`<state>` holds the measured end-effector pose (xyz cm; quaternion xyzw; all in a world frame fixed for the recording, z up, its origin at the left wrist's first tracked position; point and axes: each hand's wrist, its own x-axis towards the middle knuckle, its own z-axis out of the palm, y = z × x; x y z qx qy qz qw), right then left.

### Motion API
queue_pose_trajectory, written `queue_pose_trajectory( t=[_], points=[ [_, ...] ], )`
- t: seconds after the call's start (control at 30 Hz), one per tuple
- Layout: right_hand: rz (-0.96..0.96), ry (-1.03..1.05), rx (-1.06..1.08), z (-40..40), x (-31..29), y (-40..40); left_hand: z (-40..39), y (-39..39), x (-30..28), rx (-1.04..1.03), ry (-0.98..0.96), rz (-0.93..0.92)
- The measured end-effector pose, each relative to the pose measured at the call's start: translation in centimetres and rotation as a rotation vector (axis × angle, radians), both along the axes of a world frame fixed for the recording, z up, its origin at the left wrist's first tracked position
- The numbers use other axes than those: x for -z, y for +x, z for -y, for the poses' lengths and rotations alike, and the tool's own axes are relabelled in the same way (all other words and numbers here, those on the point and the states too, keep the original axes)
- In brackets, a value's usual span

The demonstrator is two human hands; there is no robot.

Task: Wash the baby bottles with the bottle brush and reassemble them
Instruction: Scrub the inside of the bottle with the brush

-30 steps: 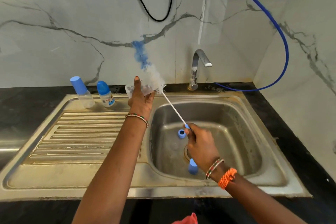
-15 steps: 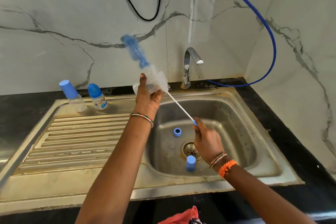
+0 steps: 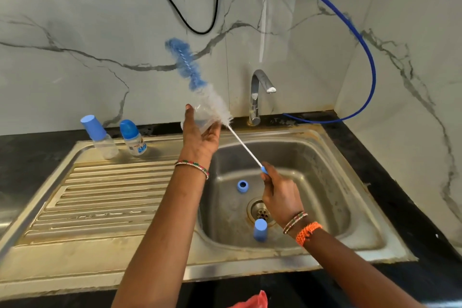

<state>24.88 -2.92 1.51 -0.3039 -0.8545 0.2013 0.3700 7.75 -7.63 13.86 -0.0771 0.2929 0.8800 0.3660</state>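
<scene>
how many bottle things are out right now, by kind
capped bottles on the drainboard: 2
open bottle in the left hand: 1
loose blue cap in the basin: 1
loose blue ring in the basin: 1
bottle brush: 1
total: 6

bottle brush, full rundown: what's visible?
The bottle brush has a thin white rod, a small blue grip at its near end, fluffy white bristles at mid-length and a narrower blue bristle tip. It slants up and left over the sink. The right hand pinches the blue grip. The white bristles lie against the clear bottle held in the left hand; whether they are inside it cannot be told. The blue tip stands free against the marble wall.
</scene>
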Motion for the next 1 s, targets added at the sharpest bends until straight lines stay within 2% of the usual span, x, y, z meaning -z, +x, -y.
queue_pose_trajectory(
  t=[0.13,0.23,0.37,0.5,0.63,0.73,0.8,0.87,0.9,0.93,1.0],
  points=[
    [0.064,-0.039,0.019,-0.9,2.0,2.9,1.7,-2.9,-0.3,-0.052,0.12,0.053],
    [0.006,-0.162,0.042,-1.7,2.4,4.3,2.2,-3.6,0.4,-0.04,0.062,-0.054],
    [-0.079,-0.159,-0.005,-1.3,0.1,3.5,1.6,-3.0,2.2,0.033,0.046,-0.171],
    [0.04,-0.216,-0.087,-0.7,-3.0,1.9,0.9,-2.9,4.4,0.123,0.056,-0.311],
    [0.121,-0.421,-0.095,-1.7,-6.6,1.0,0.8,-2.9,5.0,0.207,0.041,-0.453],
    [0.326,-0.463,-0.194,-1.2,-7.3,1.6,0.3,-3.1,4.3,0.144,0.066,-0.467],
    [0.38,-0.42,-0.204,0.0,-6.2,2.2,0.2,-3.8,4.0,0.114,0.098,-0.45],
    [0.245,-0.428,-0.132,0.4,-5.5,2.3,0.2,-4.5,3.7,0.128,0.117,-0.435],
    [0.129,-0.502,-0.077,0.0,-5.5,2.0,0.2,-4.5,3.6,0.143,0.108,-0.423],
    [0.001,-0.635,-0.043,-0.7,-5.8,1.7,0.2,-4.4,3.6,0.157,0.089,-0.401],
    [-0.234,-1.026,-0.099,-1.9,-6.6,1.1,0.1,-3.6,3.7,0.171,0.039,-0.306]
  ],
)
